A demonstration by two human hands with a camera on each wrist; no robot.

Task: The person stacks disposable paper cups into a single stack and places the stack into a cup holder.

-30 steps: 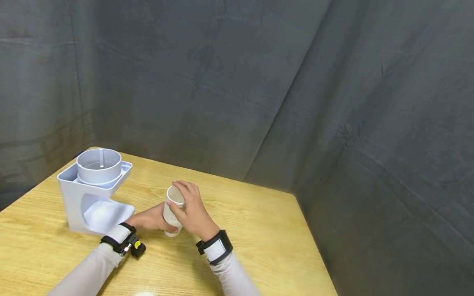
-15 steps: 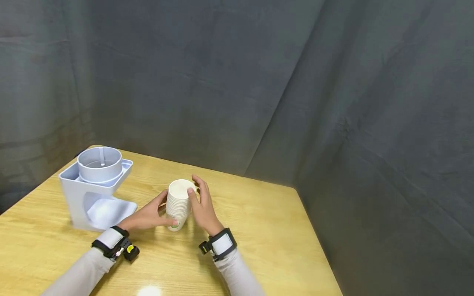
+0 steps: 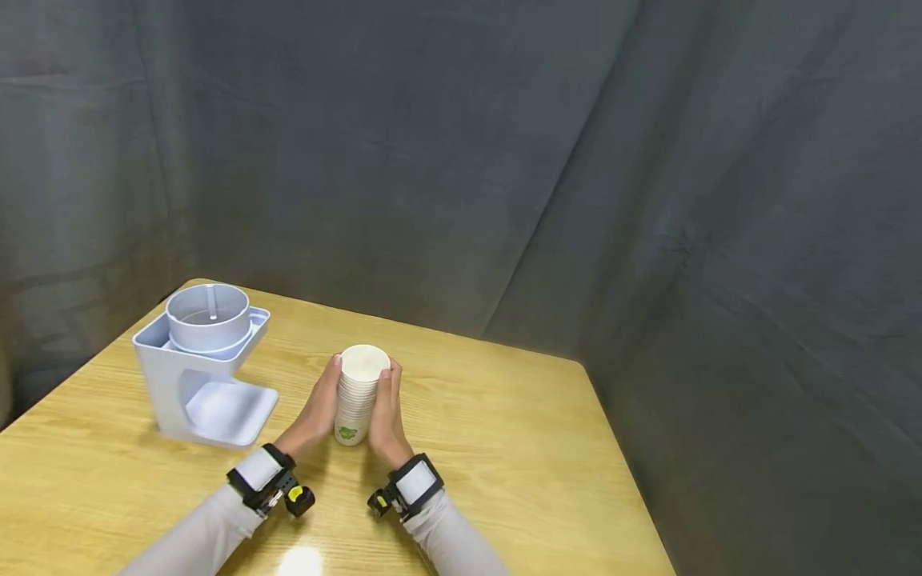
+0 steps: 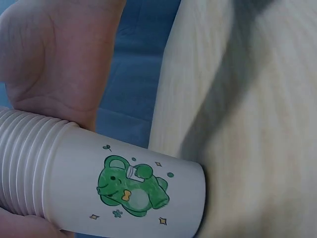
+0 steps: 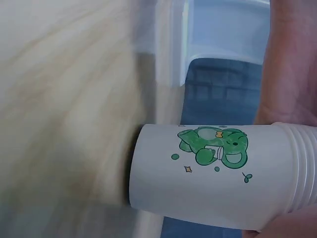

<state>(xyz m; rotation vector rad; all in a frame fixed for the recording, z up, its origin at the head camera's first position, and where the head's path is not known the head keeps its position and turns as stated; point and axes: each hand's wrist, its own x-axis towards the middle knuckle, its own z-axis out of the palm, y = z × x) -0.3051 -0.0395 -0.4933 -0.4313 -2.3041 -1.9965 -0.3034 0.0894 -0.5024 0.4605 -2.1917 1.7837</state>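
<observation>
A tall stack of white paper cups (image 3: 356,396) stands upright between both hands, mouths up. Its base is at the wooden tabletop, touching or very nearly so. My left hand (image 3: 317,412) holds the stack's left side, and my right hand (image 3: 387,420) holds the right side, thumb near the top rim. The far fingers are partly hidden by the cups. In the left wrist view, a green cartoon animal is printed on the lowest cup (image 4: 129,183), below the ridged rims. The right wrist view shows the same kind of print on that cup (image 5: 198,198).
A white dispenser-like stand (image 3: 162,384) with a round open-topped bowl (image 3: 209,332) and a flat lower shelf (image 3: 234,408) stands left of the hands. Dark grey curtains (image 3: 403,160) hang behind and to the right of the wooden table (image 3: 504,464).
The stack has gone from tilted to upright and shifted slightly right. My right hand has moved from its mouth down to its side; my left hand has closed in against the other side.
</observation>
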